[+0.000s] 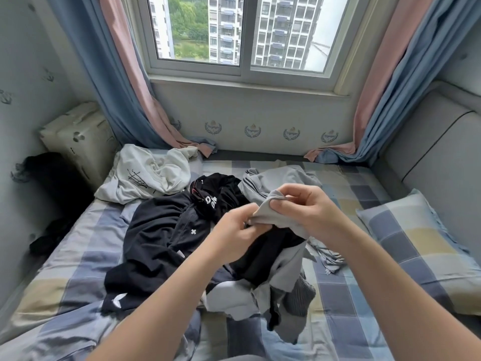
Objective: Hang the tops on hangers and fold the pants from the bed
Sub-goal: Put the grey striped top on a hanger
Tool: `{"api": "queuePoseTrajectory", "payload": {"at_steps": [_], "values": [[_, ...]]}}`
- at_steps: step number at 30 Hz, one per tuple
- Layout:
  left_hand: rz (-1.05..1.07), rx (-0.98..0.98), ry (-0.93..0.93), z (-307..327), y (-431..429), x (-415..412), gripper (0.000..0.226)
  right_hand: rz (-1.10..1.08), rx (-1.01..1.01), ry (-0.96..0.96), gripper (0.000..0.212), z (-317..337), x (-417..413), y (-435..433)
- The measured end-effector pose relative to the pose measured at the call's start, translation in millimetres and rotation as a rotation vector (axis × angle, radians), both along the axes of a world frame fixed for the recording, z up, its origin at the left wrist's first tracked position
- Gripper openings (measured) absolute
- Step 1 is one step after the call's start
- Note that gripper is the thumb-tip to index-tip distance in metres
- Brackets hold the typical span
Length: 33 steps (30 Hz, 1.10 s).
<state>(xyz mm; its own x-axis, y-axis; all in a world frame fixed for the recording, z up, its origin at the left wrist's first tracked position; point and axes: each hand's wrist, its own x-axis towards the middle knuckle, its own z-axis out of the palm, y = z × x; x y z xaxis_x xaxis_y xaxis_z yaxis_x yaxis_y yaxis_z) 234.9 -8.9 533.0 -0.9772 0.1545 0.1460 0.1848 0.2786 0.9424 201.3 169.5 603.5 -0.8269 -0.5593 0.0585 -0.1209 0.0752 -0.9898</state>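
The task looks barely begun. Both hands are raised over the bed (78,256), working on one grey-and-black garment (276,277). The left hand (233,231) pinches a grey edge of it. The right hand (305,211) curls fingers and thumb round the same edge just beside it, so each grip is grasping cloth. The rest of the garment hangs from the hands, and its lower folds reach the sheet. It is too bunched to tell whether it is a top or pants.

Nothing in view is hung or folded. A white top (148,175) lies crumpled at the far left of the bed. A black top (156,230) sprawls in the middle, with a black piece (216,198) bearing white letters heaped behind it. A grey piece (278,178) with dark stripes lies beyond the hands. By my reckoning every item is yet to be sorted.

No hanger shows anywhere, so any hangers must be out of frame. The forearms cover the near part of the pile, and the bed's near edge is cut off. A ribbed dark-grey fold low in the pile may belong to the held garment or be a separate item. A dark heap (44,178) by the left wall is too shadowed to identify. A pillow (416,246) lies at the right.
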Motion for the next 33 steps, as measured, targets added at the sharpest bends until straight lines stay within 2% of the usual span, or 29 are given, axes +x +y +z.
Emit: {"api": "queuePoseTrajectory", "payload": {"at_steps": [1, 5, 7, 9, 11, 12, 15, 17, 21, 22, 24, 26, 28, 29, 31, 33], "values": [[0.062, 0.013, 0.047, 2.6, -0.3, -0.1, 0.009, 0.004, 0.007, 0.006, 0.004, 0.0, 0.1, 2.0], [0.232, 0.039, 0.209, 23.6, -1.3, -1.0, 0.031, -0.109, 0.233, 0.119, 0.026, -17.4, -0.2, 10.3], [0.268, 0.045, 0.239, 37.4, -0.5, -0.5, 0.033, -0.199, 0.386, 0.184, 0.022, -37.0, 2.1, 9.8], [0.279, 0.056, 0.243, 48.9, 0.9, -0.3, 0.034, -0.286, 0.453, 0.193, 0.014, -62.4, 6.9, 7.7], [0.296, 0.08, 0.266, 58.6, 2.9, 2.2, 0.029, -0.35, 0.475, 0.14, 0.011, -89.9, 11.7, 5.1], [0.304, 0.1, 0.28, 62.7, 3.8, 3.8, 0.028, -0.359, 0.495, 0.089, 0.016, -104.6, 13.3, 4.4], [0.324, 0.14, 0.307, 68.5, 3.1, 5.9, 0.03, -0.289, 0.566, -0.108, 0.016, -146.0, 18.1, 3.1], [0.338, 0.126, 0.31, 65.9, -2.4, 4.8, 0.035, -0.241, 0.507, -0.227, 0.013, -164.4, 22.0, 1.4], [0.447, 0.049, 0.171, 45.3, -26.3, -1.7, 0.038, -0.338, 0.365, -0.196, 0.017, -165.2, 13.3, 12.2], [0.466, 0.006, 0.111, 37.7, -33.8, -3.5, 0.032, -0.375, 0.359, -0.157, 0.017, -157.4, 9.6, 16.1], [0.413, -0.187, -0.112, 25.6, -46.9, -3.2, 0.005, -0.449, 0.337, -0.037, 0.026, -135.2, 2.7, 23.0], [0.28, -0.377, -0.374, 11.9, -49.5, 1.6, 0.032, -0.478, 0.295, 0.077, 0.037, -106.7, -3.5, 26.4], [0.217, -0.449, -0.507, 2.0, -40.9, 10.5, 0.062, -0.431, 0.26, 0.152, 0.033, -78.3, -7.6, 25.7], [0.239, -0.455, -0.489, 0.2, -33.7, 14.8, 0.08, -0.387, 0.245, 0.188, 0.03, -65.3, -8.2, 23.5], [0.255, -0.455, -0.289, -1.1, -22.2, 16.6, 0.103, -0.278, 0.241, 0.264, 0.029, -42.7, -3.9, 16.3], [0.172, -0.446, -0.085, 0.5, -15.6, 12.1, 0.098, -0.173, 0.235, 0.302, 0.023, -26.6, 2.6, 6.8]]}}
